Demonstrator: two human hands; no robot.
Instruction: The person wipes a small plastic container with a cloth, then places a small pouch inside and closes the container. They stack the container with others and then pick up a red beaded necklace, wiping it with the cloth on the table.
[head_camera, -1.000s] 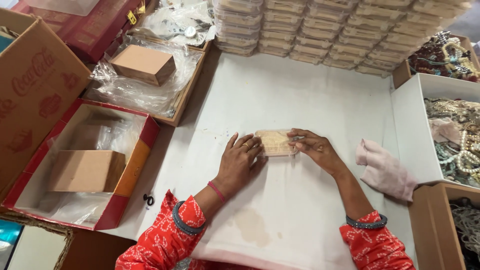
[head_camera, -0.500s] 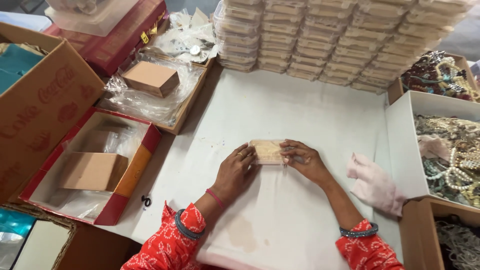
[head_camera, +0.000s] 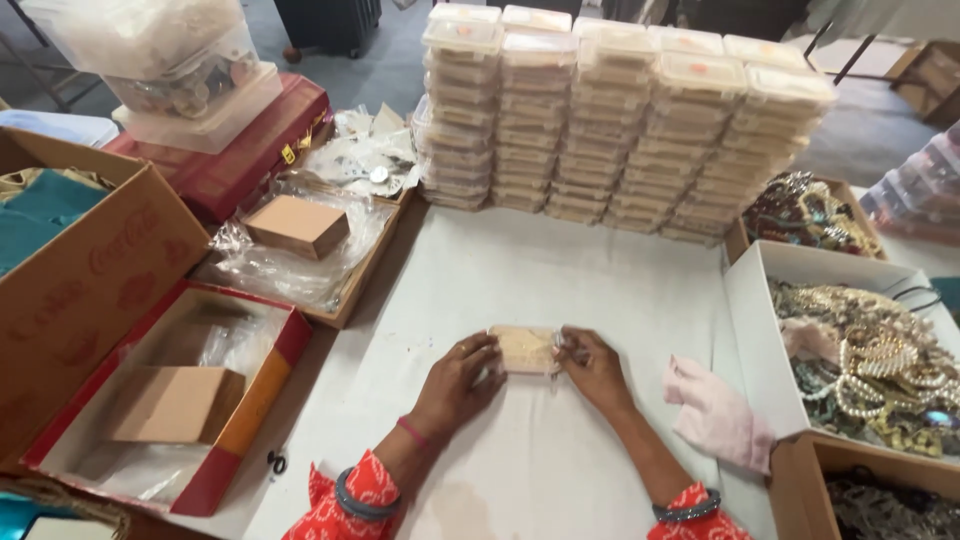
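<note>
A small flat clear plastic box (head_camera: 524, 349) with pale beige contents lies on the white table sheet (head_camera: 560, 270). My left hand (head_camera: 460, 382) presses its left end with fingers curled over the edge. My right hand (head_camera: 592, 366) grips the right end. Both hands hold the box flat against the sheet in front of me. Red patterned sleeves and bangles show at both wrists.
Tall stacks of matching clear boxes (head_camera: 620, 120) fill the far side. A pink cloth (head_camera: 715, 415) lies to the right. White and brown boxes of jewellery (head_camera: 865, 355) stand at right. Red trays with brown cartons (head_camera: 175, 400) and a cardboard box (head_camera: 80, 270) sit left.
The view has tilted up and shifted, so the stacks show more fully. Both hands stay on the small box with little movement.
</note>
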